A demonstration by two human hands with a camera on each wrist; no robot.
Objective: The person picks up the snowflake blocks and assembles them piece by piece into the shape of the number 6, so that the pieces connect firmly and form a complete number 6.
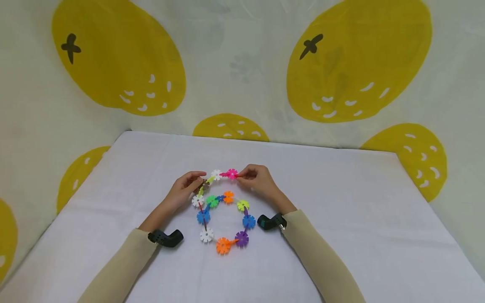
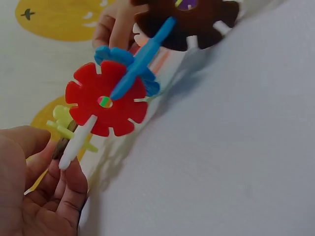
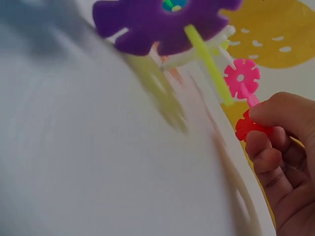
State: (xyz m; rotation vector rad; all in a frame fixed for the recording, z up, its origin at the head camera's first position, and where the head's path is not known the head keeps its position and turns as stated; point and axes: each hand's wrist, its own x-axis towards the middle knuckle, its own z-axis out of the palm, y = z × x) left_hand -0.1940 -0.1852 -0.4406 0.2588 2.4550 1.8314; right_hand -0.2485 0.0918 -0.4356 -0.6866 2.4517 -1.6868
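A ring of colourful notched plastic snowflake discs [image 1: 249, 221] is linked edge to edge, with a short chain of more discs curving above its far side. My left hand [image 1: 185, 187] holds the chain at its left by a brown snowflake disc [image 1: 206, 184]. In the left wrist view, thumb and fingers close around that brown disc, beside a white disc seen edge-on and a red disc [image 2: 106, 98]. At the chain's other end, my right hand [image 1: 261, 181] pinches a red snowflake disc [image 3: 250, 127] between thumb and forefinger. It joins a pink disc [image 3: 241, 78].
A white cloth covers the table [image 1: 341, 210]. Behind it hangs a pale curtain [image 1: 235, 63] printed with large yellow fruit shapes. Black wrist cameras [image 1: 166, 238] sit on both forearms, close to the ring's left and right sides.
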